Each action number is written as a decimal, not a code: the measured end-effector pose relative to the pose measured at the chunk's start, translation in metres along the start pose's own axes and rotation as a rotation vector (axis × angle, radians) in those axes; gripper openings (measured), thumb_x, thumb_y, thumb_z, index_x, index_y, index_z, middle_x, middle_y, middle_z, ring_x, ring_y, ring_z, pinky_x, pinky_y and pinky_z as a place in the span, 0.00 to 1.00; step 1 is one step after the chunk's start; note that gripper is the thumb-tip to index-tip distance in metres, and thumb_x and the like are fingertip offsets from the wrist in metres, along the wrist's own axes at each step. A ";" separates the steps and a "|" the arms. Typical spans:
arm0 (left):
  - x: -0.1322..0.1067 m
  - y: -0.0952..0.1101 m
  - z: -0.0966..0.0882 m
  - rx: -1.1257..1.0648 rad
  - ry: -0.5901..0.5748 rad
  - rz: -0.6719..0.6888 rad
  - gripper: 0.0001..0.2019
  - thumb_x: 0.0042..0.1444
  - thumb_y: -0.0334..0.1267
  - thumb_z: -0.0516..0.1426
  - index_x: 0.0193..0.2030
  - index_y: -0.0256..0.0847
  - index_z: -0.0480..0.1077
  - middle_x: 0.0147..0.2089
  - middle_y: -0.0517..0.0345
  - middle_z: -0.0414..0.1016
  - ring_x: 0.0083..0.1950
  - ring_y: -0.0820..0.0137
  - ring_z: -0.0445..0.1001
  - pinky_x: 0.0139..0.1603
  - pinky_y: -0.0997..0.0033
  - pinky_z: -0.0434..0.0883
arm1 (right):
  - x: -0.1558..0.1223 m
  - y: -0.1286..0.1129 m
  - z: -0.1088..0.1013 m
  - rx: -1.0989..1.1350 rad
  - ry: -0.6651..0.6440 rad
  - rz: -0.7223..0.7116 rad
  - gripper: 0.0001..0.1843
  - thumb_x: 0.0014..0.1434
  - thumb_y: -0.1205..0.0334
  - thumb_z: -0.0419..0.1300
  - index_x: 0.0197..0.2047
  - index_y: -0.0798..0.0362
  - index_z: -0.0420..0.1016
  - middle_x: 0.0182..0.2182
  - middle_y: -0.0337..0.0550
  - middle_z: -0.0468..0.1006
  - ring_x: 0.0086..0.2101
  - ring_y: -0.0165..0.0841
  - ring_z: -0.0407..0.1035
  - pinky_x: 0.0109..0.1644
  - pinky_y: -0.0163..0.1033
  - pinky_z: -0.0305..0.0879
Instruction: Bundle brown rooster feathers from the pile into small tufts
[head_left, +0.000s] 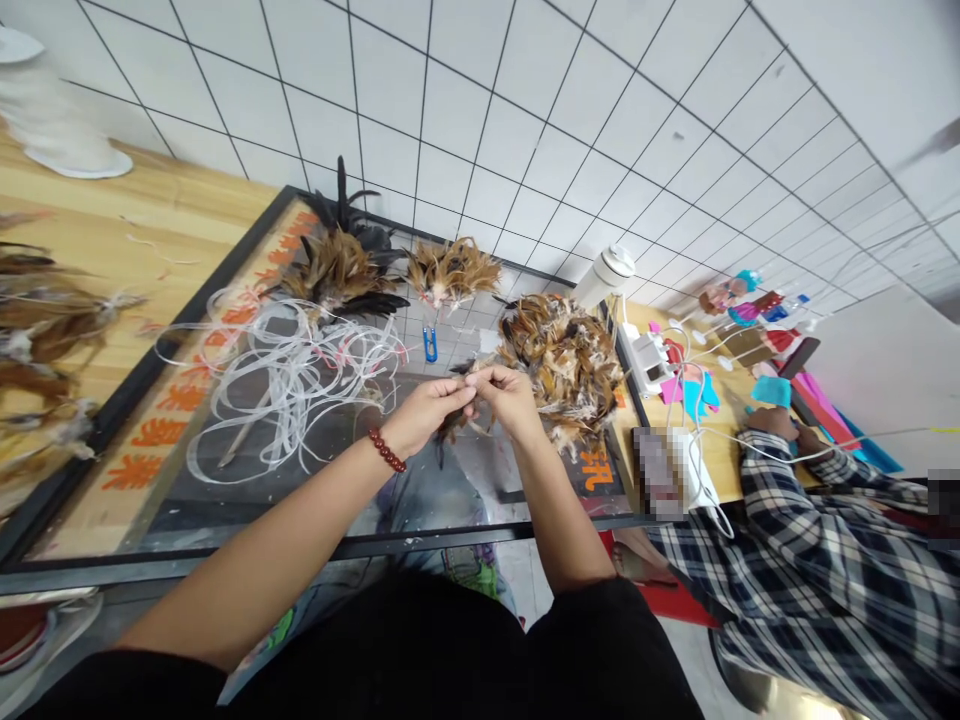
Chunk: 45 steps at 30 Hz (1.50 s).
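Note:
My left hand, with a red bead bracelet at the wrist, and my right hand meet over a glass tabletop. Both pinch a small bunch of brown and dark feathers that hangs between the fingers. A large pile of brown feathers lies just right of my right hand. A tangle of white plastic cord lies left of my left hand.
Two bound feather bundles, one dark-tipped and one lighter, lie at the back. Small blue scissors lie between them and my hands. A white bottle stands at back right. A person in a plaid shirt works on the right.

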<state>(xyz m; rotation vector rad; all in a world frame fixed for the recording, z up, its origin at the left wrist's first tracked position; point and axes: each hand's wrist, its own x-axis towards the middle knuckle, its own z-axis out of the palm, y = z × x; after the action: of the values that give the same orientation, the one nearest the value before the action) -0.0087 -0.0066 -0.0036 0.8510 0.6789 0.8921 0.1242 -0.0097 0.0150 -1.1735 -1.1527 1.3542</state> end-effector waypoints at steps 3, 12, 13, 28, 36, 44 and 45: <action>0.002 0.000 -0.002 0.036 0.018 0.065 0.14 0.45 0.44 0.65 0.20 0.36 0.72 0.19 0.59 0.67 0.25 0.73 0.69 0.29 0.75 0.67 | 0.005 -0.002 -0.008 0.079 0.123 -0.001 0.13 0.43 0.54 0.68 0.23 0.54 0.72 0.13 0.32 0.66 0.14 0.22 0.54 0.19 0.32 0.54; 0.009 0.016 -0.015 -0.431 0.309 0.043 0.07 0.53 0.31 0.60 0.25 0.33 0.70 0.19 0.62 0.63 0.24 0.75 0.69 0.33 0.72 0.73 | 0.024 -0.006 -0.080 -0.596 0.326 -0.145 0.09 0.43 0.57 0.66 0.25 0.54 0.77 0.21 0.36 0.74 0.24 0.27 0.64 0.31 0.34 0.61; 0.010 0.016 -0.016 -0.454 0.332 0.040 0.07 0.54 0.31 0.58 0.26 0.33 0.69 0.19 0.62 0.63 0.24 0.76 0.68 0.34 0.72 0.73 | 0.025 -0.004 -0.080 -0.750 0.280 -0.139 0.07 0.45 0.58 0.65 0.26 0.53 0.78 0.24 0.38 0.76 0.27 0.29 0.67 0.34 0.35 0.63; 0.002 0.003 -0.005 0.620 0.164 0.516 0.07 0.50 0.38 0.59 0.26 0.41 0.77 0.45 0.50 0.77 0.51 0.62 0.71 0.57 0.61 0.63 | 0.050 -0.016 -0.070 -1.595 0.255 -0.052 0.11 0.55 0.58 0.57 0.35 0.52 0.79 0.40 0.52 0.78 0.40 0.40 0.72 0.41 0.40 0.63; 0.009 0.000 -0.007 -0.054 0.403 0.166 0.14 0.40 0.47 0.66 0.26 0.36 0.75 0.24 0.56 0.74 0.27 0.72 0.71 0.32 0.72 0.68 | 0.040 -0.025 -0.081 -0.517 0.240 -0.049 0.17 0.51 0.49 0.60 0.23 0.53 0.70 0.17 0.35 0.68 0.20 0.26 0.60 0.25 0.32 0.55; 0.010 0.006 -0.007 -0.279 0.510 0.124 0.14 0.35 0.41 0.69 0.24 0.34 0.73 0.26 0.57 0.74 0.24 0.76 0.69 0.26 0.76 0.68 | 0.023 -0.010 -0.080 -0.260 0.124 0.148 0.14 0.45 0.51 0.64 0.27 0.54 0.71 0.22 0.39 0.73 0.19 0.25 0.60 0.22 0.31 0.55; 0.011 0.006 -0.008 -0.292 0.532 0.128 0.13 0.36 0.41 0.68 0.24 0.34 0.73 0.25 0.57 0.73 0.23 0.77 0.69 0.25 0.77 0.67 | 0.022 -0.010 -0.082 -0.384 0.182 0.105 0.13 0.46 0.53 0.63 0.30 0.54 0.73 0.25 0.41 0.75 0.21 0.26 0.63 0.24 0.32 0.59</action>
<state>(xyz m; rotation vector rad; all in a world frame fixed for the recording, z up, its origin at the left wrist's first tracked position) -0.0118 0.0076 -0.0039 0.3944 0.9297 1.3181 0.2051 0.0178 0.0157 -1.6166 -1.2666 1.1014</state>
